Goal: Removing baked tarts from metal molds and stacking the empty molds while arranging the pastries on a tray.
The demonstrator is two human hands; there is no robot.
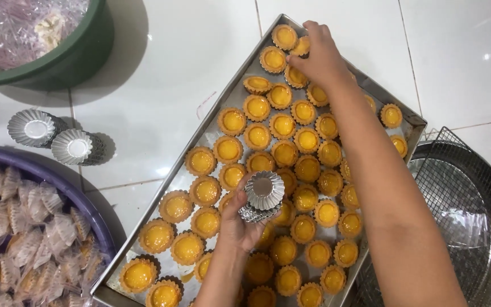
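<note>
The left hand point(238, 224) sits nearest the camera, above the lower middle of the baking tray point(229, 96), with its fingers curled closed around a short stack of empty fluted tart moulds point(263, 197). The stack is nested, which appears to keep several moulds manageable in one grip; its axis tilts, with the open mouths facing up and toward the camera. The tray is a long rectangular metal pan lying on the white tiled floor point(166, 68), its long axis running from lower left to upper right. It carries egg tarts point(257, 136) packed closely in rows, all upright with the yellow filling facing up. Further away, the right hand point(319, 57) reaches across to the far end of the tray, fingers drawn together over a tart point(298, 75) there; whether it grips that tart cannot be told. To the left, a purple basin point(86, 199) holds tarts wrapped in clear film, placed just beside the tray. Two more moulds point(52, 136) stand on the floor beyond it. A green bowl point(80, 51) with plastic wrappers lies at far left, and a wire rack point(461, 187) at right.
</note>
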